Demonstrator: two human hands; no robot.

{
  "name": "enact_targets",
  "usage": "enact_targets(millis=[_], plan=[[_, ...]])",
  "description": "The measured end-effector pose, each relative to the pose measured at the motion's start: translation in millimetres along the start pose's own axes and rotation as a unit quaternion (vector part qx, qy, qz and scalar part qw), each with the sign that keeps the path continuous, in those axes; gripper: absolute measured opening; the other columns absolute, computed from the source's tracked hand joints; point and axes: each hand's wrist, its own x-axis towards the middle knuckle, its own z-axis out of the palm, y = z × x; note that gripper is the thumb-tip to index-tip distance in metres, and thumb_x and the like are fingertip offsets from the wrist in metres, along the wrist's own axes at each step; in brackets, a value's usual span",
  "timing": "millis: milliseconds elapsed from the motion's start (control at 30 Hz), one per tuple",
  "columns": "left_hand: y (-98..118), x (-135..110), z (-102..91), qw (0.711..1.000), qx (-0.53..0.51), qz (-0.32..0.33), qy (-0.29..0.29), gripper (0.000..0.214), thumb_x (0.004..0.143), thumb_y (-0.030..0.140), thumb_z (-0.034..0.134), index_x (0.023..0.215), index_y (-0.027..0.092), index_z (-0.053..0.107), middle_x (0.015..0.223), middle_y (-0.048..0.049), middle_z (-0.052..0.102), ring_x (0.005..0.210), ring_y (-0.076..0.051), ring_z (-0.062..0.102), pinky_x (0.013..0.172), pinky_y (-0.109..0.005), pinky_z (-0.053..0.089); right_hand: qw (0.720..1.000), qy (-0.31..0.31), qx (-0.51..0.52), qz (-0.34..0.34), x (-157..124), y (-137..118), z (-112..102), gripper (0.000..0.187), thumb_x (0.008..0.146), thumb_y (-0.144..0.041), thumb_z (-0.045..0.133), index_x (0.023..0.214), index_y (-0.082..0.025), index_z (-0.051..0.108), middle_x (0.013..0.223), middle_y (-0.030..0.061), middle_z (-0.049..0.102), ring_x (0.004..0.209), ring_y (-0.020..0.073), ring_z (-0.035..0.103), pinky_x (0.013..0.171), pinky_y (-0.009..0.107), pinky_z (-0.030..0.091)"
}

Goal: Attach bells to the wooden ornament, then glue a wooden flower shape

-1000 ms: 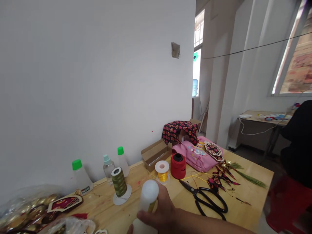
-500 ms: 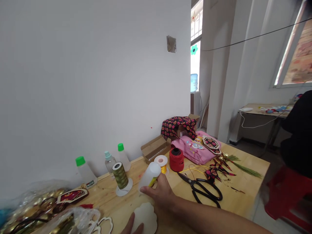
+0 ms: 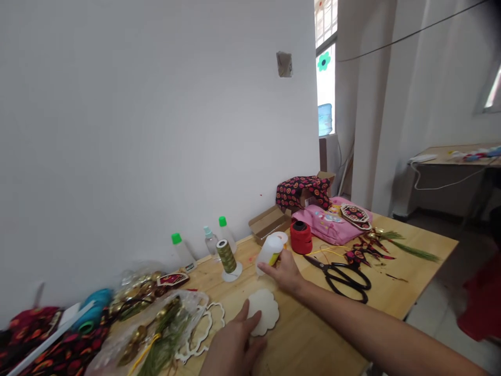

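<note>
My right hand [image 3: 285, 271] is closed around a white squeeze bottle [image 3: 269, 251] with a yellow label. The bottle is tilted with its base up, and its lower end points toward the table. In front of it lies a white scalloped piece [image 3: 266, 312], flat on the wood. The fingers of my left hand [image 3: 238, 339] are spread and rest on the left edge of this piece. To its left are cut-out scalloped frames [image 3: 198, 339]. Large black-handled scissors [image 3: 340, 277] lie right of my right hand.
Along the wall stand green-capped bottles [image 3: 183, 253], a clear bottle [image 3: 210, 242] and a green thread spool [image 3: 227, 258]. A red thread cone [image 3: 301, 237], an open cardboard box [image 3: 270, 222] and pink cloth [image 3: 319, 223] sit farther back. Plastic bags of gold bells [image 3: 143, 287] crowd the left.
The view has swung left and down, showing more of the left side of the table. More of my left hand shows on the scalloped piece. My right hand still grips the tilted bottle.
</note>
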Motion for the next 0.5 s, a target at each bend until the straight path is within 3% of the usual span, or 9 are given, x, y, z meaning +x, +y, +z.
enact_targets(millis=[267, 500], plan=[[-3.9, -0.7, -0.9, 1.000, -0.013, 0.004, -0.018, 0.045, 0.071, 0.025, 0.045, 0.116, 0.026, 0.046, 0.134, -0.0075, 0.029, 0.105, -0.021, 0.050, 0.086, -0.030, 0.038, 0.998, -0.010, -0.046, -0.050, -4.4, -7.4, 1.1, 0.024, 0.063, -0.035, 0.062, 0.070, -0.016, 0.049, 0.059, -0.0028, 0.048, 0.051, 0.0095, 0.042, 0.047, 0.021, 0.035], [-8.3, 8.7, 2.1, 0.998, 0.017, 0.003, -0.056, 0.048, 0.070, 0.021, 0.046, 0.119, 0.023, 0.044, 0.134, -0.0104, 0.025, 0.100, -0.021, 0.054, 0.083, -0.028, 0.041, 0.991, -0.054, -0.090, -0.082, -7.1, -11.0, 1.0, 0.028, 0.061, -0.038, 0.063, 0.071, -0.015, 0.051, 0.059, -0.0043, 0.044, 0.051, 0.0081, 0.039, 0.044, 0.019, 0.032]])
